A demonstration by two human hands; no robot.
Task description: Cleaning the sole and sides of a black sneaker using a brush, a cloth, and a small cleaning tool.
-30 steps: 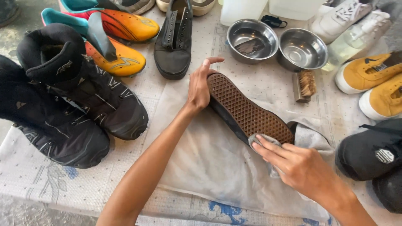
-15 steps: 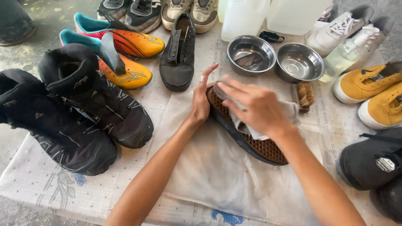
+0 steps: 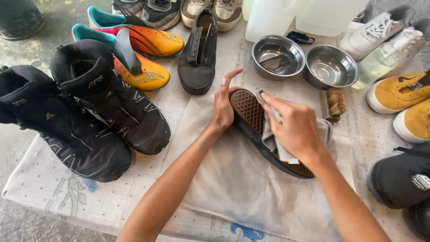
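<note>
Left hand [image 3: 224, 105]: just left of the frame's middle, palm pressed against the toe end of the upturned shoe; the fingers are spread and extended, not curled, bracing rather than gripping.
Right hand [image 3: 293, 127]: right of the middle, laid over the sole; the fingers are closed on a grey rag, pressing it to the rubber.
Upturned shoe [image 3: 248, 112]: middle of the frame, dark, sole up, brown waffle tread showing; it runs slantwise from the left hand's palm toward the lower right, resting on the pale cloth.
Grey rag [image 3: 271, 136]: bunched under the right hand, touching the tread, with a fold trailing toward the right.
Pale cloth [image 3: 224, 179]: spread under the shoe, middle to lower frame, stained, lying on the table.
Table [image 3: 53, 188]: covered with a white dotted sheet with blue print near the lower edge.
Black boots [image 3: 89, 116]: a pair on the left side, side by side.
Orange cleats [image 3: 143, 58]: upper left, two with teal heels, just behind the boots.
Black sneaker [image 3: 197, 54]: upper middle, unlaced, toe toward the left hand.
Steel bowls [image 3: 331, 67]: two, upper right of middle, touching side by side.
Brush [image 3: 333, 103]: bristled, wooden back, just below the bowls, near the rag.
Yellow shoes [image 3: 398, 98]: right edge, a pair.
White sneakers [image 3: 376, 29]: upper right corner.
</note>
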